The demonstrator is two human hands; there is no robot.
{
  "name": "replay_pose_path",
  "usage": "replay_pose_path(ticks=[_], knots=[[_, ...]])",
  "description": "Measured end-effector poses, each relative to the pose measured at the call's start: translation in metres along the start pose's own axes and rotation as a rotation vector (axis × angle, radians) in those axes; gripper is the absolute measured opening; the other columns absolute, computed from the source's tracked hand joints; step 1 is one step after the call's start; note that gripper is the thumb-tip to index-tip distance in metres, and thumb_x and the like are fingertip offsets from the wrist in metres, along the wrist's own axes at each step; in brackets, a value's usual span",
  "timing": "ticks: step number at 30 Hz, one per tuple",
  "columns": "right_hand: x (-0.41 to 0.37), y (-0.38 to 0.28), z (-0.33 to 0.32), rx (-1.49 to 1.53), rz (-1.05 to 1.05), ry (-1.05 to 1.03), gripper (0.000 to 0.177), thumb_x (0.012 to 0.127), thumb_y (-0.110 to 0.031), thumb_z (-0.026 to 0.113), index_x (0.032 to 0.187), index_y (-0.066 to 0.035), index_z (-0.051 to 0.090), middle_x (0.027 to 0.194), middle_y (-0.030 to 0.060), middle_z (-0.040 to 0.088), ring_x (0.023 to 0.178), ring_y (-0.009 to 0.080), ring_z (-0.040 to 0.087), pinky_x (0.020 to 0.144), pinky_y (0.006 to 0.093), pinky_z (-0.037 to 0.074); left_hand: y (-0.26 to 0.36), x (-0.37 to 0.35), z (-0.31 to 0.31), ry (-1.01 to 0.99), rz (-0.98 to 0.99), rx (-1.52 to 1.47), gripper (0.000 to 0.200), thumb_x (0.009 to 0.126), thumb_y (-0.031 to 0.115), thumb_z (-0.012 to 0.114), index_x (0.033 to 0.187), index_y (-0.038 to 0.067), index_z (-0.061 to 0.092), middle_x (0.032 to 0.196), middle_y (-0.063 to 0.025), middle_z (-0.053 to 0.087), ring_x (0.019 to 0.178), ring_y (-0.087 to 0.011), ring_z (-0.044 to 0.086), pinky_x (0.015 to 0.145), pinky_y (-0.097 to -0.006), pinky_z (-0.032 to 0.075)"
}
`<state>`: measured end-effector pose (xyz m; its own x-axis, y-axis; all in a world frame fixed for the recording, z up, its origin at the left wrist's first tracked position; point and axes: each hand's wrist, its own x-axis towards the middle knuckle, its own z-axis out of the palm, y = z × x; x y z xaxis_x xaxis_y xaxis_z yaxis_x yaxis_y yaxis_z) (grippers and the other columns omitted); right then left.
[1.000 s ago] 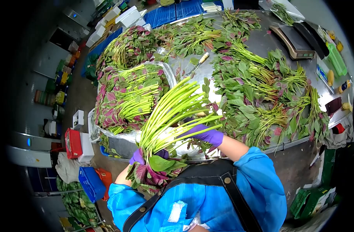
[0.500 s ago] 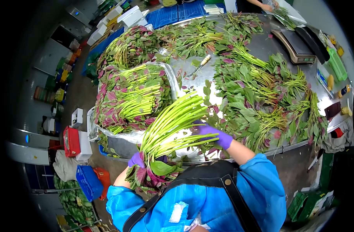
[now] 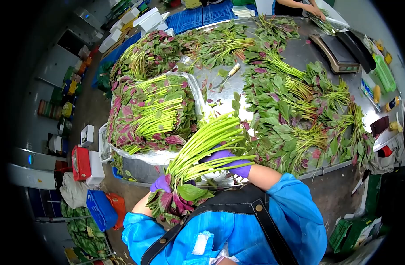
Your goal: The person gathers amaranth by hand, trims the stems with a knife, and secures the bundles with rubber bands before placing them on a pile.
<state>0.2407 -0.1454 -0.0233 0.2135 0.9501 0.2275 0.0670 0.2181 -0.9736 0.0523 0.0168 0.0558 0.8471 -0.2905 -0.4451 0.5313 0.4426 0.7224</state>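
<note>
Metal table [image 3: 302,51] beyond; leafy bunch [image 3: 204,143] between left fingers [image 3: 161,183].

On the metal table [image 3: 295,52] lies a knife [image 3: 233,70]. Leafy bunches [image 3: 282,106] lie to the knife's right and beyond it; a plastic-lined container [image 3: 156,157] stands to its left, and a scale [image 3: 337,49] and a bottle [image 3: 393,104] sit farther right.
</note>
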Motion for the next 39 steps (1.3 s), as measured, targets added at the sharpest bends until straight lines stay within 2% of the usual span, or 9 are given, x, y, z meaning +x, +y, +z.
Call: replay_pose_path(ticks=[5,9,15,19,25,33,35,36,39], knots=[[-0.02,0.087,-0.042,-0.699,-0.035,0.104,0.039,0.077,-0.026,0.057,0.111,-0.008,0.056,0.102,0.015,0.06,0.094,0.0276,0.057,0.082,0.0408,0.044,-0.001,-0.004,0.0,0.007,-0.001,0.019,0.084,0.059,0.009,0.082,0.128,-0.001,0.036,0.115,-0.003,0.052,0.1,-0.0101,0.048,0.088,-0.0258,0.039],[-0.063,0.049,-0.094,-0.96,0.626,-0.007,0.041,0.075,-0.016,0.055,0.115,-0.01,0.053,0.082,0.0139,0.062,0.075,0.0317,0.06,0.068,0.039,0.048,0.002,-0.006,-0.003,0.017,0.011,0.055,0.084,0.059,0.009,0.082,0.128,-0.001,0.036,0.115,-0.0028,0.052,0.099,-0.01,0.048,0.087,-0.0257,0.039],[-0.036,-0.059,-0.125,-0.261,0.051,0.604,0.058,0.079,-0.031,0.061,0.13,-0.013,0.041,0.109,0.0107,0.058,0.104,0.0197,0.055,0.09,0.0329,0.041,0.025,0.006,-0.011,-0.038,-0.079,0.338,0.084,0.059,0.008,0.082,0.128,0.0,0.036,0.114,-0.0025,0.052,0.099,-0.0098,0.048,0.087,-0.0256,0.04],[0.011,-0.086,-0.091,-0.077,-0.304,-0.039,0.074,0.078,-0.041,0.063,0.133,-0.002,0.033,0.135,0.0145,0.038,0.129,0.0215,0.028,0.106,0.0355,0.019,0.046,0.05,-0.015,-0.199,-0.261,0.633,0.084,0.059,0.008,0.082,0.128,0.0,0.036,0.114,-0.0022,0.052,0.098,-0.0097,0.048,0.087,-0.0256,0.04],[-0.046,0.023,-0.068,0.765,0.526,-1.086,0.077,0.076,-0.038,0.067,0.133,-0.001,0.032,0.127,0.0149,0.046,0.115,0.0233,0.045,0.099,0.0334,0.033,0.074,0.091,0.002,-0.544,-0.539,0.626,0.063,0.064,0.013,0.078,0.118,-0.001,0.049,0.108,-0.0062,0.059,0.096,-0.0109,0.051,0.083,-0.0261,0.041],[-0.078,-0.052,-0.158,0.314,0.673,-0.444,0.032,0.075,-0.011,0.065,0.106,-0.005,0.058,0.078,0.0017,0.061,0.061,0.0068,0.056,0.055,0.0223,0.048,0.107,0.15,-0.011,-0.381,-0.349,0.74,0.083,0.06,0.015,0.082,0.129,-0.002,0.037,0.126,-0.0092,0.047,0.113,-0.0169,0.044,0.096,-0.0323,0.034],[-0.057,-0.076,-0.207,0.058,0.616,-0.284,0.037,0.076,-0.012,0.067,0.111,-0.007,0.056,0.086,0.0018,0.063,0.06,0.0059,0.053,0.057,0.02,0.047,0.129,0.165,-0.004,-0.108,0.211,1.028,0.088,0.059,0.015,0.079,0.133,0.001,0.032,0.133,-0.0107,0.038,0.12,-0.0184,0.037,0.1,-0.0312,0.03],[-0.048,-0.085,-0.235,-0.109,0.538,-0.201,0.036,0.075,-0.012,0.067,0.11,-0.006,0.057,0.092,0.002,0.064,0.062,0.0057,0.054,0.057,0.0203,0.047,0.119,0.171,-0.015,0.176,0.381,0.575,0.088,0.062,0.02,0.076,0.134,0.001,0.029,0.136,-0.0125,0.035,0.125,-0.0208,0.033,0.105,-0.033,0.023],[-0.024,-0.104,-0.311,-0.11,0.467,0.089,0.042,0.073,-0.01,0.066,0.113,-0.006,0.056,0.094,0.0063,0.064,0.074,0.0088,0.059,0.065,0.0264,0.049,0.121,0.172,-0.024,0.532,0.55,0.454,0.085,0.068,0.033,0.071,0.134,0.0,0.029,0.136,-0.0119,0.035,0.126,-0.0233,0.032,0.106,-0.0352,0.023]])
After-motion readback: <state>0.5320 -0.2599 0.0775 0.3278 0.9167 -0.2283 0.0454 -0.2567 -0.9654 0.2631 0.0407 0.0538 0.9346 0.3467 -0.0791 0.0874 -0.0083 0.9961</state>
